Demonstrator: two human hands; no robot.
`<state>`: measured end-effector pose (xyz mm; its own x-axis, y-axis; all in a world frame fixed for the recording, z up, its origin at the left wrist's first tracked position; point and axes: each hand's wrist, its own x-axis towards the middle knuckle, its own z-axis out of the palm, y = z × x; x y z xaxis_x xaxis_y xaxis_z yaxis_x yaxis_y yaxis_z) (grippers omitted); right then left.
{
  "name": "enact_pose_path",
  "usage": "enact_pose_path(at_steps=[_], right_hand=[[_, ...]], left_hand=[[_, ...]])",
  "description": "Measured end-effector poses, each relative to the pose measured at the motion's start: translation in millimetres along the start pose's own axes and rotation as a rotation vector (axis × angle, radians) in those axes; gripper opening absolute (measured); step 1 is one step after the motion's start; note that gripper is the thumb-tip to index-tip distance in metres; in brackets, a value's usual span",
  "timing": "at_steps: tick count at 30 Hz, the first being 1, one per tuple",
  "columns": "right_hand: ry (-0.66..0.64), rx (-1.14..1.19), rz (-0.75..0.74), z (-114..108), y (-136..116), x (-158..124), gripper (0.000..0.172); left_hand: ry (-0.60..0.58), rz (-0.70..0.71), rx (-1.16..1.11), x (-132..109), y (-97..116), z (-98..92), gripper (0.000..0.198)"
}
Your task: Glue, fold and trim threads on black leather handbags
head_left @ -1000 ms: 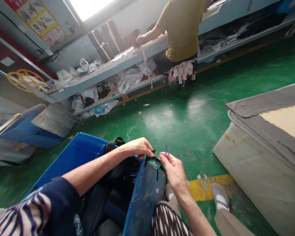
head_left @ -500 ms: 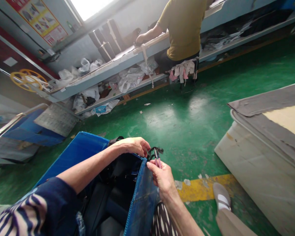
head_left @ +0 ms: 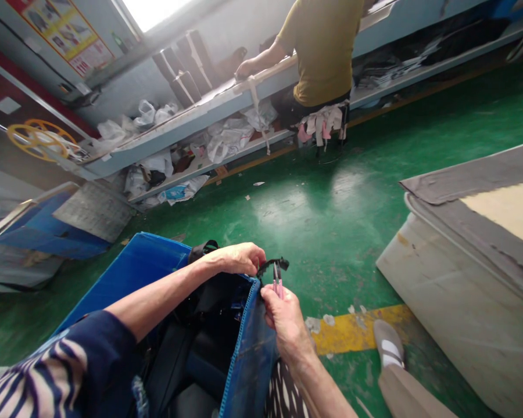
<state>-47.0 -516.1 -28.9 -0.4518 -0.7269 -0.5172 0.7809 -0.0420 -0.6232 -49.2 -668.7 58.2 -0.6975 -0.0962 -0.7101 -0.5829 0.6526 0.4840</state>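
My left hand [head_left: 245, 259] is closed on one end of a short black strap-like piece [head_left: 282, 264], whose other end sticks out to the right. Just below, my right hand [head_left: 283, 313] grips small scissors with pink handles [head_left: 278, 284], their blades pointing up at the black piece. Whether the blades touch it I cannot tell. Both hands are over the corner of a blue box [head_left: 249, 342] with a stitched rim. Dark items [head_left: 200, 348] fill the box, partly hidden by my left forearm.
A person in an olive shirt [head_left: 326, 52] sits at a long workbench [head_left: 178, 128] with plastic bags [head_left: 226, 139] on its lower shelf. At right stands a pale bin [head_left: 453, 278] under grey cloth. A foot in a grey shoe [head_left: 389, 339] rests near the yellow floor line [head_left: 348, 334].
The scissors now stand more upright, and the black piece stretches out more visibly from my left hand. The view has shifted slightly.
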Motion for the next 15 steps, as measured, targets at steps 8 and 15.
enact_pose_path(at_steps=[8,15], right_hand=[[-0.024,0.228,-0.066,-1,3,-5,0.033],[-0.077,0.267,-0.070,2,-17,-1,0.038]], left_hand=[[0.222,-0.063,0.079,-7,-3,11.7,0.015],[0.243,-0.085,0.007,-8,-2,7.9,0.016]])
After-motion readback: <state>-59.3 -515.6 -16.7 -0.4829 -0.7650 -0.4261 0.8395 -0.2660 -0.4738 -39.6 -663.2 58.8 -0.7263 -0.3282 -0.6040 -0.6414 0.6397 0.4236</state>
